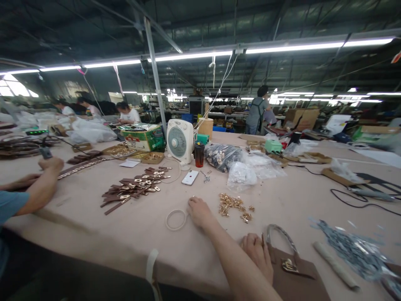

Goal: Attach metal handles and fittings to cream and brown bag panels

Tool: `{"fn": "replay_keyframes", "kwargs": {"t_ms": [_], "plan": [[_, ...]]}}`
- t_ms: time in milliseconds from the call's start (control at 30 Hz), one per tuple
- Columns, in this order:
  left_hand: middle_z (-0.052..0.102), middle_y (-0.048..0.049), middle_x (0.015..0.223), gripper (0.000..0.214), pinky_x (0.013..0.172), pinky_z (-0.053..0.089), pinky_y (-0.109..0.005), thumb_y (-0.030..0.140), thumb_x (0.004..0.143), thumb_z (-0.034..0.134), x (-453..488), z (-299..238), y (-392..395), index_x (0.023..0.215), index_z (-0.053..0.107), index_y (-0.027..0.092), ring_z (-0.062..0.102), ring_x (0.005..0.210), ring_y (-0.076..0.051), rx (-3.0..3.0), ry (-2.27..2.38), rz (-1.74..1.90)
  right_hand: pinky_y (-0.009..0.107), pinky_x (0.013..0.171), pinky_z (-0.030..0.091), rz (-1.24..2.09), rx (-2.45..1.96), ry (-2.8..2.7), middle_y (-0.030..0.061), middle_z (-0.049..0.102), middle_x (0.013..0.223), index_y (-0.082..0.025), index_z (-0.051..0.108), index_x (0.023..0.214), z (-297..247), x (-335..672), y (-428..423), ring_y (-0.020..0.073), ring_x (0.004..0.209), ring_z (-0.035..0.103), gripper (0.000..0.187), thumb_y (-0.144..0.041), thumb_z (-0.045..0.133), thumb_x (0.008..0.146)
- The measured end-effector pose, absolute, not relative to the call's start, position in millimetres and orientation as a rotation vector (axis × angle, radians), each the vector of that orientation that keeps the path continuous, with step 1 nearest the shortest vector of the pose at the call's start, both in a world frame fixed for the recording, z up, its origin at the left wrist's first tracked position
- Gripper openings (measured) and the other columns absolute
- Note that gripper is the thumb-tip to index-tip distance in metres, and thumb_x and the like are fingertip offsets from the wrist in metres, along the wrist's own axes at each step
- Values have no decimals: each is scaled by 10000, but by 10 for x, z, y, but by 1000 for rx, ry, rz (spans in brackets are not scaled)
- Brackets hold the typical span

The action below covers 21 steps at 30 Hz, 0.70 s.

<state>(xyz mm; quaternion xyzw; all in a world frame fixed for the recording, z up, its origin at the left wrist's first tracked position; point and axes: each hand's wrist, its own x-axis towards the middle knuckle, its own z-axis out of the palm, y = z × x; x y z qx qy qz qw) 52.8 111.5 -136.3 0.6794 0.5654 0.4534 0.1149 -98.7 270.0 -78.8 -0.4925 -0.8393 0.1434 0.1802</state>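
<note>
Two things lie at the hands. The brown bag lies flat on the table, directly right of the right hand. Its arched handle points away from the person, so the long axis runs from the body outward. A gold clasp sits on its face, a little beyond the knuckles. The right hand is curled closed against the bag's left edge and seems to pinch it. A thin dark sliver stands up from the fingers, too small to identify.

The white ring lies flat just left of the left hand, beside the fingertips, touching or very nearly so. That hand rests palm down at the end of an outstretched forearm that crosses in front of the right wrist. Whether it holds anything under the palm cannot be told. The left hand is far nearer the ring, the right far nearer the bag.

Just right of the left hand is a small heap of gold fittings. Beyond it lie a white phone and, further left, a pile of brown straps. Behind those stand a desk fan and a dark bottle. Right of the bag lie a grey roll and a sack of silvery pieces. Well off to the left, a co-worker's hand rests on the table.
</note>
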Motion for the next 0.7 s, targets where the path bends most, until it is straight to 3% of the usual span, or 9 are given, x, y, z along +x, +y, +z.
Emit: {"fn": "replay_keyframes", "kwargs": {"t_ms": [167, 267, 367, 500, 600, 700], "plan": [[680, -76, 1036, 180, 861, 495, -397, 183, 977, 542, 532, -1327, 1072, 1042, 701, 237, 636, 965, -235, 1972, 1656, 1355, 406, 991, 488, 308, -1539, -2248, 133, 679, 1251, -196, 694, 1183, -783, -945, 2680, 285, 1176, 602, 261, -262, 548, 978], [678, -70, 1031, 165, 867, 496, -388, 176, 969, 564, 524, -1311, 1059, 1035, 702, 238, 640, 954, -226, 1979, 1678, 1376, 388, 960, 492, 286, -1581, -2193, 128, 699, 1189, -191, 659, 1239, -790, -925, 2685, 276, 1130, 615, 310, -189, 481, 986], [682, -62, 1026, 163, 856, 490, -388, 186, 973, 567, 527, -1311, 1065, 1038, 703, 249, 642, 952, -229, 1982, 1686, 1383, 392, 1012, 465, 257, -1556, -2172, 139, 633, 1369, -216, 561, 1416, -793, -949, 2715, 269, 1238, 574, 457, -139, 423, 987], [688, -53, 1021, 171, 846, 492, -376, 180, 974, 566, 526, -1302, 1093, 1035, 706, 257, 646, 939, -226, 2040, 1690, 1346, 476, 1156, 367, 244, -1440, -2242, 97, 358, 1668, -267, 408, 1565, -795, -986, 2763, 304, 1461, 383, 595, -175, 469, 980], [694, -64, 1019, 193, 854, 496, -372, 172, 990, 537, 513, -1256, 1121, 1045, 710, 237, 649, 938, -227, 2099, 1646, 1289, 501, 1147, 383, 298, -1404, -2311, 105, 496, 1565, -251, 526, 1466, -796, -946, 2802, 290, 1401, 443, 454, -247, 461, 1016], [698, -74, 1007, 197, 866, 499, -361, 185, 1008, 516, 516, -1209, 1185, 1025, 710, 217, 652, 964, -231, 2135, 1589, 1244, 453, 1091, 443, 311, -1464, -2289, 106, 602, 1414, -245, 639, 1303, -812, -843, 2875, 249, 1302, 516, 337, -245, 436, 1034]]}}
